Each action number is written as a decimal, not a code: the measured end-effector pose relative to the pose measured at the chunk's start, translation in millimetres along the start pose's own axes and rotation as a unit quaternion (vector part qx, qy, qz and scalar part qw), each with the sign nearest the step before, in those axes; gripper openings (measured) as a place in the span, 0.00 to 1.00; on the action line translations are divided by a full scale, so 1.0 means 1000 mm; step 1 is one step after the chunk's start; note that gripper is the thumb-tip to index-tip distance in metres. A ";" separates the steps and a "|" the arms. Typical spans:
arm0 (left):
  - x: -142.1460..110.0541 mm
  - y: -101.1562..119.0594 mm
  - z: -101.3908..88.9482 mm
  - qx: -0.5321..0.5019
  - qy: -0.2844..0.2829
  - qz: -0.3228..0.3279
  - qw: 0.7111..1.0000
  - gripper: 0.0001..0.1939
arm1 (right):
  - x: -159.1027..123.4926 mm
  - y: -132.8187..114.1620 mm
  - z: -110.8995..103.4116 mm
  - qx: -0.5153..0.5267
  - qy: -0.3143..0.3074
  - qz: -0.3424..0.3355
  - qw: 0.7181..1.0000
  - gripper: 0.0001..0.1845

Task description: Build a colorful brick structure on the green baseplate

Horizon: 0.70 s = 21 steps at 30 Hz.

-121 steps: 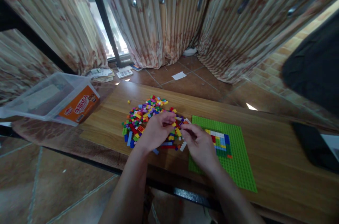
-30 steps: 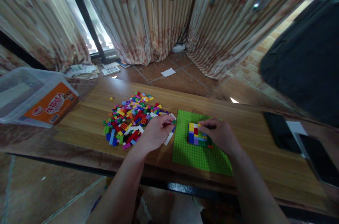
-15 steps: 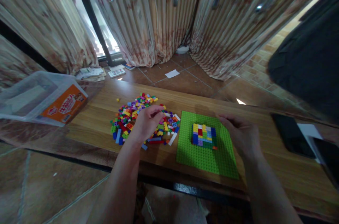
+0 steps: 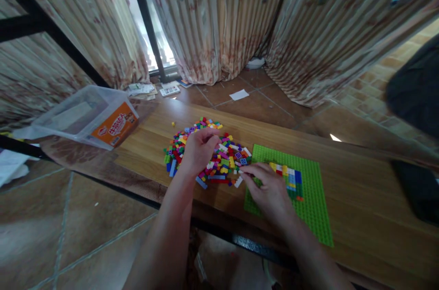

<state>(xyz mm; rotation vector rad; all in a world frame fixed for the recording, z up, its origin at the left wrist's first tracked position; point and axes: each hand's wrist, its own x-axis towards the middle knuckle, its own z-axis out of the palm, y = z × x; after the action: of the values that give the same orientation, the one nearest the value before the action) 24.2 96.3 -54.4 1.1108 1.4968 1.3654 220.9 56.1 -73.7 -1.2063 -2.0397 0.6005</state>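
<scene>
My left hand [image 4: 200,150] hovers over a pile of loose toy bricks [image 4: 224,163], its thumb and forefinger pinched together. Whatever lies between those fingertips is hidden. At the pile's right edge, my right hand [image 4: 269,188] reaches across the green baseplate [image 4: 313,203]. Its thumb and forefinger come together near some small white bricks, and what they pinch is too small to name. Behind that hand, a block of joined multicoloured bricks [image 4: 291,179] sits on the baseplate, its left part covered by the hand.
A clear plastic box [image 4: 80,120] with an orange label stands at the table's left end. One stray yellow brick [image 4: 173,124] lies behind the pile. A dark flat device [image 4: 413,189] rests at the right. Curtains [image 4: 219,29] hang beyond the wooden table [image 4: 356,189].
My right hand has moved left from the baseplate's far right side to the edge of the brick pile. My left hand stays over the pile. The camera view has swung left.
</scene>
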 end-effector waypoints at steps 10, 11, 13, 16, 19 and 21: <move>-0.003 0.002 -0.001 0.051 -0.026 0.019 0.998 0.11 | 0.009 -0.007 0.035 -0.088 -0.054 -0.067 0.992 0.12; -0.003 0.001 -0.001 0.057 -0.029 0.022 0.998 0.11 | 0.010 -0.008 0.037 -0.097 -0.060 -0.071 0.991 0.13; -0.003 -0.001 -0.002 0.061 -0.032 0.026 0.997 0.12 | 0.011 -0.009 0.039 -0.110 -0.061 -0.073 0.989 0.12; -0.004 0.000 -0.003 0.063 -0.034 0.027 0.997 0.12 | 0.013 -0.008 0.042 -0.106 -0.054 -0.066 0.991 0.10; -0.004 0.000 -0.004 0.073 -0.033 0.033 0.996 0.12 | 0.014 -0.007 0.043 -0.096 -0.052 -0.063 0.992 0.08; -0.004 -0.001 -0.004 0.078 -0.032 0.037 0.996 0.12 | 0.014 -0.006 0.043 -0.093 -0.049 -0.067 0.992 0.09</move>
<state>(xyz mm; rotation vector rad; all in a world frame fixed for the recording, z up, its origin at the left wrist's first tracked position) 21.5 91.7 -55.0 1.3072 1.5497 1.2682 181.0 63.3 -93.3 -1.1526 -2.2806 0.4198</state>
